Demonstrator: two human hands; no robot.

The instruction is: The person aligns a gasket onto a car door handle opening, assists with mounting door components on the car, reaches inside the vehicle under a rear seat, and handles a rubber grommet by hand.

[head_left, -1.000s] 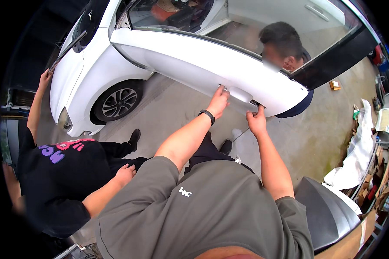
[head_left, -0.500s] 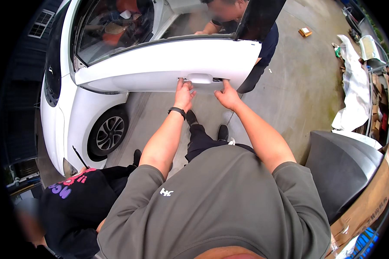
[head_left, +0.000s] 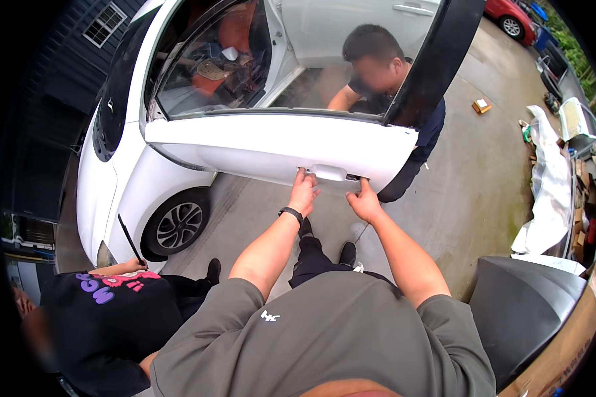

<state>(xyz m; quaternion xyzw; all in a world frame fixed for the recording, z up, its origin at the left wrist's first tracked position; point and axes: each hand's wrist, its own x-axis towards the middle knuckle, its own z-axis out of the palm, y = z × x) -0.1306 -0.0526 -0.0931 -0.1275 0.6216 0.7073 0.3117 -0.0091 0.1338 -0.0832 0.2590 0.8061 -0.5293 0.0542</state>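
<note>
A white car (head_left: 122,172) stands with its front door (head_left: 258,149) swung open toward me. On the door's outer skin is a white handle (head_left: 329,173). My left hand (head_left: 304,190) touches the left end of that handle, fingers curled against it; a black band sits on its wrist. My right hand (head_left: 364,202) presses at the handle's right end, fingers bent on the recess. A thin wire or tool hangs below my right hand. Neither hand clearly grips a loose object.
A person in a dark shirt (head_left: 384,73) crouches behind the open door. Another person in a black shirt (head_left: 106,317) with a thin black tool stands at my left by the front wheel (head_left: 175,225). White sheeting and cardboard (head_left: 549,192) lie right; a dark panel (head_left: 530,311) is lower right.
The view has tilted up and right, so the door and the person behind it sit higher and more central. Both hands stay at the door handle.
</note>
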